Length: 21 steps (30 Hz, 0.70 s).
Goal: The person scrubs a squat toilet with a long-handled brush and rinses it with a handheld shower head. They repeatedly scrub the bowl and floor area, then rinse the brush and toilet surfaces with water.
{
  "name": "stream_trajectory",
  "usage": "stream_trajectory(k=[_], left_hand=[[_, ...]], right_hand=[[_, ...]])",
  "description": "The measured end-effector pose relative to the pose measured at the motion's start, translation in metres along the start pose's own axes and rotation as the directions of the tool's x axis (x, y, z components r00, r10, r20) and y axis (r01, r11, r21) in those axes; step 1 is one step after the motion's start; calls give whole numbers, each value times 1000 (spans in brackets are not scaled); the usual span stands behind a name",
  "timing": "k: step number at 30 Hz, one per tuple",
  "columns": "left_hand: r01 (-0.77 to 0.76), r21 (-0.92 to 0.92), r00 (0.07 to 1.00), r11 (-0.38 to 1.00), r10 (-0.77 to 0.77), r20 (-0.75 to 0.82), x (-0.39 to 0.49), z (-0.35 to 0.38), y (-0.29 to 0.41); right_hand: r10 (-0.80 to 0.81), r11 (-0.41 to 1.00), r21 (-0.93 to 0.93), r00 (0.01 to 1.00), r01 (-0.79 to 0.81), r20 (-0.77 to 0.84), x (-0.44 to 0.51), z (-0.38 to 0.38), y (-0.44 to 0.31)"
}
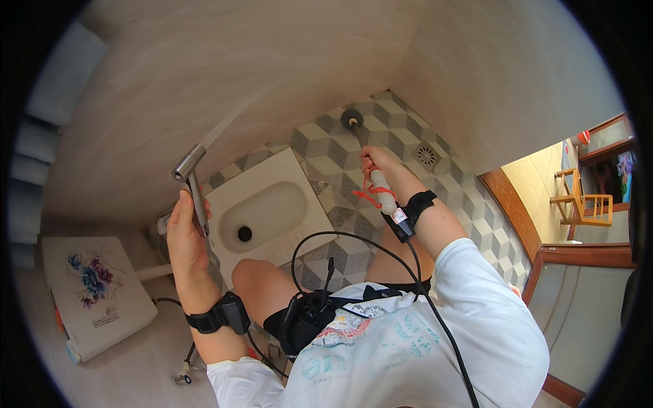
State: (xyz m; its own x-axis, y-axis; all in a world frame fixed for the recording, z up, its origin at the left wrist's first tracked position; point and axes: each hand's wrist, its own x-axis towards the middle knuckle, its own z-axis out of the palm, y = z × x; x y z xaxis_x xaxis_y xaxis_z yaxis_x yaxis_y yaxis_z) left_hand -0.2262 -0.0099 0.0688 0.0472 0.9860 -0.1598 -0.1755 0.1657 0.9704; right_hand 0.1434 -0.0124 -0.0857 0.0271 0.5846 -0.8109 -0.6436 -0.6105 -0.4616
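Observation:
My left hand (187,229) grips the handle of a metal bidet sprayer (190,166), and a jet of water shoots from its head towards the tiled wall (229,76). In my right hand (376,159) is a toilet brush with a pale handle (382,191) and a red cord tied round it. The brush's dark round head (352,119) is over the patterned floor, near the wall's foot. Between and below my hands lies a white squat toilet (265,214) with a dark drain hole.
A metal floor drain (426,155) lies right of the brush. At the left, a floral-printed cistern (97,296) is on the wall. Black cables (352,233) loop before my body. At the right are a wooden threshold (510,214), a door (576,306) and a wooden chair (576,196).

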Motion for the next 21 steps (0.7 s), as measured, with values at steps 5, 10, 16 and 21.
stream_trajectory(k=[5, 10, 16, 21], left_hand=[[9, 36, 1000, 999, -10, 26, 2, 3, -1], [20, 49, 995, 999, -24, 95, 3, 9, -1], [-4, 4, 993, 1000, 4, 121, -2, 17, 9], [-76, -22, 983, 997, 78, 164, -4, 22, 20]], right_hand=[[-17, 1000, 20, 1000, 17, 6, -1, -4, 1], [-1, 998, 61, 1000, 0, 17, 3, -12, -2], [-20, 996, 87, 1000, 22, -20, 6, -14, -2], [-42, 993, 104, 997, 49, -71, -1, -10, -1]])
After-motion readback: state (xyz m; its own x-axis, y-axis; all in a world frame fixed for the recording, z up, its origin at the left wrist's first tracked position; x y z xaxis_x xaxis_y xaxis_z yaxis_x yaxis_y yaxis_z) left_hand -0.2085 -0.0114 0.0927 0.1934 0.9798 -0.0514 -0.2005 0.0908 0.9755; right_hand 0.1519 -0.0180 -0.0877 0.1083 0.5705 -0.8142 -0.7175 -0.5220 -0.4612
